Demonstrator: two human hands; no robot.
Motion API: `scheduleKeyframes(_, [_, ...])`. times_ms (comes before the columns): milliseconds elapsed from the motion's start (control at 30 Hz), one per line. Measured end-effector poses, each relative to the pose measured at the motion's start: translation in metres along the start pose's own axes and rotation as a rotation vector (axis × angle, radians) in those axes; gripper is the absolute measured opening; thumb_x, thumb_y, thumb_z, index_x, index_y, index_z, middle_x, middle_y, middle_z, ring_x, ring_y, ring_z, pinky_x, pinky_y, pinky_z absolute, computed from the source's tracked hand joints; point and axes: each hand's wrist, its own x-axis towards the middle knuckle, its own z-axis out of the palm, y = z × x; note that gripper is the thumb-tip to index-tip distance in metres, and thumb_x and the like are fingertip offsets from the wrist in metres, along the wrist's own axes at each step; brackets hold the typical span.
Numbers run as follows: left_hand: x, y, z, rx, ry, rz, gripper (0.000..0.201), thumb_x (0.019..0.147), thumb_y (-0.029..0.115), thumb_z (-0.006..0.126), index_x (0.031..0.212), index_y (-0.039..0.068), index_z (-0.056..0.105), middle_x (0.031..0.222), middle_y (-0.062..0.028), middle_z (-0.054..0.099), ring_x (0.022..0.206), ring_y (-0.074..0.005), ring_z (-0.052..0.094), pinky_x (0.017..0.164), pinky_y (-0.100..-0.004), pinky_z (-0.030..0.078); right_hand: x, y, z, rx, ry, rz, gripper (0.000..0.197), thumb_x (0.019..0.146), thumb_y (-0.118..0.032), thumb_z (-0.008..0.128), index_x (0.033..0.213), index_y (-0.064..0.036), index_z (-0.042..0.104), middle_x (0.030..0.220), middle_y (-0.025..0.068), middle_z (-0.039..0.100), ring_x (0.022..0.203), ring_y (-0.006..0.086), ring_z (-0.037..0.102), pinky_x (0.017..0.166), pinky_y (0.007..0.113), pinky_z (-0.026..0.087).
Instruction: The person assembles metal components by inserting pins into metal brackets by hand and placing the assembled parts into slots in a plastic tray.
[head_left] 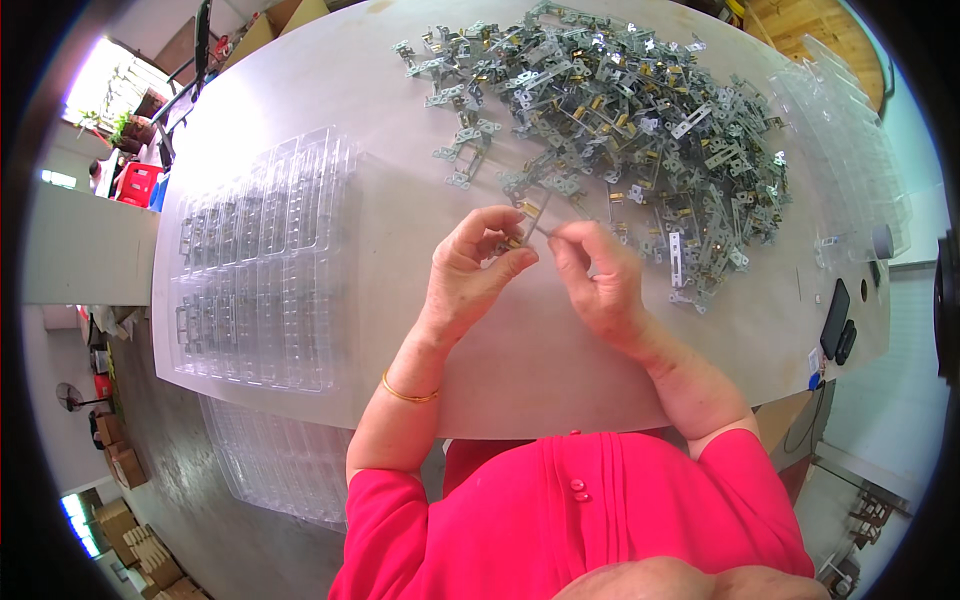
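Head view: both hands meet over the pale counter (560, 370), just at the near edge of the big heap of metal parts (620, 110), which serves as the landmark here. The left hand (475, 270) is curled narrow, thumb and fingertips pinched on a small metal bracket (530, 215) with a brass-coloured bit on it. The right hand (595, 275) is also closed narrow, its thumb and forefinger pinching the other end of the same bracket (the piece is thin and partly hidden by the fingers, so its exact shape cannot be told). The bracket is held just above the counter, touching none of the heap but right beside its nearest loose pieces.

To the left of the heap, well apart from it, lies a clear plastic tray (260, 260) with rows of compartments, some of them holding parts. More clear trays (850, 150) are stacked to the right of the heap, against the counter's far-right edge. Nearer the person on that side, a dark phone (835, 318) lies flat. A gold bangle (408, 393) sits on the left wrist, and the sleeves are bright pink.
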Motion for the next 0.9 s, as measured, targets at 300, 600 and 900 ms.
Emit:
scheduleKeyframes(300, [-0.001, 0.002, 0.004, 0.213, 0.023, 0.043, 0.039, 0.080, -0.003, 0.079, 0.116, 0.003, 0.065, 0.099, -0.0028, 0.066, 0.089, -0.0095, 0.063, 0.080, -0.0266, 0.054, 0.001, 0.006, 0.000, -0.053, -0.034, -0.044, 0.012, 0.088, 0.002, 0.068, 0.096, -0.0041, 0.061, 0.078, 0.0105, 0.063, 0.065, 0.0239, 0.061, 0.059, 0.033, 0.048])
scheduleKeyframes(600, [0.000, 0.002, 0.002, 0.257, -0.018, 0.094, 0.039, 0.083, -0.008, 0.075, 0.119, 0.000, 0.062, 0.100, -0.0030, 0.067, 0.093, -0.0104, 0.066, 0.084, -0.0257, 0.054, -0.001, 0.005, 0.004, 0.031, -0.108, -0.056, 0.008, 0.092, 0.002, 0.065, 0.096, -0.0042, 0.061, 0.076, 0.0111, 0.061, 0.063, 0.0205, 0.058, 0.058, 0.032, 0.046])
scheduleKeyframes(900, [0.002, 0.024, -0.014, -0.016, -0.089, -0.203, 0.028, 0.096, 0.014, 0.067, 0.116, -0.004, 0.062, 0.091, -0.0064, 0.068, 0.088, -0.0148, 0.065, 0.083, -0.0307, 0.053, 0.001, 0.019, 0.000, 0.090, 0.143, -0.074, 0.007, 0.100, -0.006, 0.060, 0.107, -0.0031, 0.059, 0.088, 0.0067, 0.062, 0.069, 0.0131, 0.060, 0.062, 0.028, 0.048])
